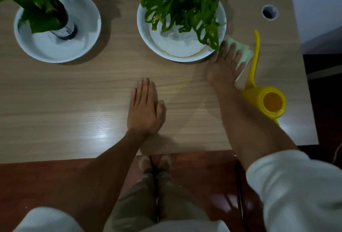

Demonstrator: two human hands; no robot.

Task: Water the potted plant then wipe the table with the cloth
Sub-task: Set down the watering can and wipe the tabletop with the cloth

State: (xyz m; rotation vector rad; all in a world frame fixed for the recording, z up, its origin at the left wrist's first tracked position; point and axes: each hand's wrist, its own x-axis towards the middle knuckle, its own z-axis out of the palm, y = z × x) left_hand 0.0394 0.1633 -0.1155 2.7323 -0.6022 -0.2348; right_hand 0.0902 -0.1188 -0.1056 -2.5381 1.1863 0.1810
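A leafy green potted plant (182,3) stands in a white bowl-shaped pot (148,37) at the back middle of the wooden table (74,92). My right hand (222,63) lies with straight fingers on a pale green cloth (245,53), pressing it flat on the table just right of that pot. The yellow watering can (266,102) stands right of my forearm, its long spout running up beside the cloth. My left hand (146,107) rests flat on the table's middle, holding nothing.
A second plant in a white bowl (57,28) stands at the back left. A round cable hole (269,12) sits in the back right corner. The table's front edge runs below my hands, with red floor and my legs beneath.
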